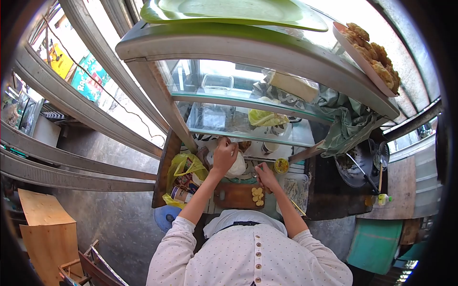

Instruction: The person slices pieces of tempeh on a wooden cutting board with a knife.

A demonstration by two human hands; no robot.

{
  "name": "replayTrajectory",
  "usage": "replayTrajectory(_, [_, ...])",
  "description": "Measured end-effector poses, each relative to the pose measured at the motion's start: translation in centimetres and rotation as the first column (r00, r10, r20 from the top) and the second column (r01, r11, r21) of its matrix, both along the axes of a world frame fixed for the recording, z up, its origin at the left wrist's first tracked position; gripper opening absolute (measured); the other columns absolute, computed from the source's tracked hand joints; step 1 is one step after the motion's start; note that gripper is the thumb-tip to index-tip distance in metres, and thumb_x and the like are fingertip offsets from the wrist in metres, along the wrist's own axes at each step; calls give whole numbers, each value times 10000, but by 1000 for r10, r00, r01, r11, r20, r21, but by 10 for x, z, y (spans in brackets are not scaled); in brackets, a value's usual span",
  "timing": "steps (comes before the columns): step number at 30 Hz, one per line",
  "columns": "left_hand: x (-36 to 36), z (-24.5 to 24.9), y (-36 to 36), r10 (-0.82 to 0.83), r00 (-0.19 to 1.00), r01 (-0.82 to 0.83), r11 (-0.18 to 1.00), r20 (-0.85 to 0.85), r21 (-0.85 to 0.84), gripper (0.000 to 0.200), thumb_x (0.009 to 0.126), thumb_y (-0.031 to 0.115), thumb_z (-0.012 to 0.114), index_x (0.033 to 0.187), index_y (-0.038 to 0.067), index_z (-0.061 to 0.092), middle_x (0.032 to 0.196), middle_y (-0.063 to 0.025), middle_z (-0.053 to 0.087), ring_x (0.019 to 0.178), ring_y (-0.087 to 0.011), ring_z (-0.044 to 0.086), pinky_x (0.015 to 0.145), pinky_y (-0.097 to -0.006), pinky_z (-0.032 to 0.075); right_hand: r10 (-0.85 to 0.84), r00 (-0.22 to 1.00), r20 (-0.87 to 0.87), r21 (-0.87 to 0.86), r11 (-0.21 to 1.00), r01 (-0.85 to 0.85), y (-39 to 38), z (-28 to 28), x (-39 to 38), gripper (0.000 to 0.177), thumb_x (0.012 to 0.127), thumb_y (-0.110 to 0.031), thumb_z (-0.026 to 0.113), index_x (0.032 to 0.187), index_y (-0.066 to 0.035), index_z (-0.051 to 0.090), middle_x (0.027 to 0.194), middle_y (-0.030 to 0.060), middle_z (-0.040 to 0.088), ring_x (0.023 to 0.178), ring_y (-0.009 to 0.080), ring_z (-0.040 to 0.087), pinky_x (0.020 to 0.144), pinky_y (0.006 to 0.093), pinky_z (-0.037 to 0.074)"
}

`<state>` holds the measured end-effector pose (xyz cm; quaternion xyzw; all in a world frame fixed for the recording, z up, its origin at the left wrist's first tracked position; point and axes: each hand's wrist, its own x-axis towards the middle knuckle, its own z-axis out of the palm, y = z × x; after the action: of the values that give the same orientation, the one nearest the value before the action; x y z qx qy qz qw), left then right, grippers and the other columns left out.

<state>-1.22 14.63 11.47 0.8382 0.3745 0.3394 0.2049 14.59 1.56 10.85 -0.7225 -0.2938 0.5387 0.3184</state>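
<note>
My left hand [224, 155] is closed, above the white rounded thing [236, 167] at the back of the work surface; what its fingers grip is too small to name. My right hand [267, 177] is closed round a small utensil [255, 174], just behind the wooden board [231, 195]. Several pale yellow round slices [257, 196] lie on the right part of the board. To the right of my right hand stands a small tub with yellow and green contents [281, 165]. A clear tray [293, 190] lies in front of that tub.
Yellow plastic bags with packets [183, 169] stand at the left, above a blue round lid [167, 217]. A glass cabinet [248, 100] rises in front of me, with a green tray [238, 10] and a plate of fried food [374, 57] on top. A black wok [355, 167] is at the right.
</note>
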Motion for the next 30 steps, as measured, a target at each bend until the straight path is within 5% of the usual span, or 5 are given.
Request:
replayTrajectory(5, [-2,-13,12,-77,995,84,991,-68,107,90,771,148,602,794,66,634,766,-78,533,795,-257,528,652,-368,440,170,968,184,-39,985,-166,-10,-10,4,276,903,-282,429,1006,-28,404,564,82,504,441,146,464,407,307,380])
replayTrajectory(7, [-3,-14,12,-145,987,152,982,-73,115,89,774,157,599,786,74,632,772,-74,539,782,-253,530,642,-372,437,250,893,374,-49,967,-250,-10,-15,3,321,877,-288,445,980,14,414,811,243,586,771,385,590,689,439,438])
replayTrajectory(10, [4,-20,17,-222,972,229,968,-74,104,103,781,184,591,787,89,630,769,-72,555,755,-245,545,613,-382,426,246,893,378,-56,968,-243,-14,-10,3,337,864,-290,461,994,19,429,895,263,579,868,430,549,756,464,414])
replayTrajectory(20, [20,-44,19,-251,784,248,965,-568,-85,174,796,261,540,886,189,670,718,-88,635,665,-271,609,588,-409,431,161,843,513,-6,983,-184,9,-5,8,379,801,-343,542,1017,-32,530,859,161,625,845,355,580,714,423,449])
replayTrajectory(30, [45,-34,24,-168,819,126,986,-548,-113,214,753,275,597,761,72,667,624,-138,610,630,-281,617,572,-386,486,118,865,488,115,973,-198,17,-32,8,357,764,-340,565,948,-35,588,837,180,618,830,372,572,710,420,450])
